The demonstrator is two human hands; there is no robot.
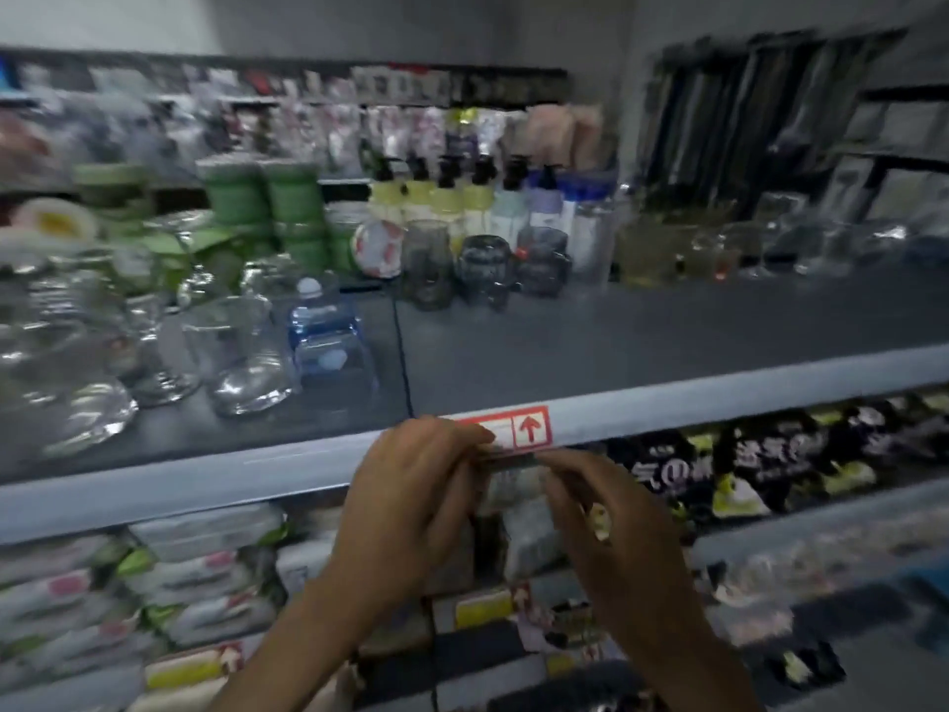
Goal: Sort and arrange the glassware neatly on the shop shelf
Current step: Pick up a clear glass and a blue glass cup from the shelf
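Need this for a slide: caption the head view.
Left hand and right hand meet by the red arrow label on the shelf edge, clear glassware beyond.

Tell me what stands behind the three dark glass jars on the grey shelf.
A row of pump bottles with black pumps stands behind the dark jars, yellowish ones and paler ones to the right. Their lower parts are hidden by the jars.

Shelf [642,341] bare at front right; clear glasses [241,352] crowd left, dark jars [485,269] behind.

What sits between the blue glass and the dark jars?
Head view: nothing stands between blue glass and dark jars; just bare shelf with a thin dark line.
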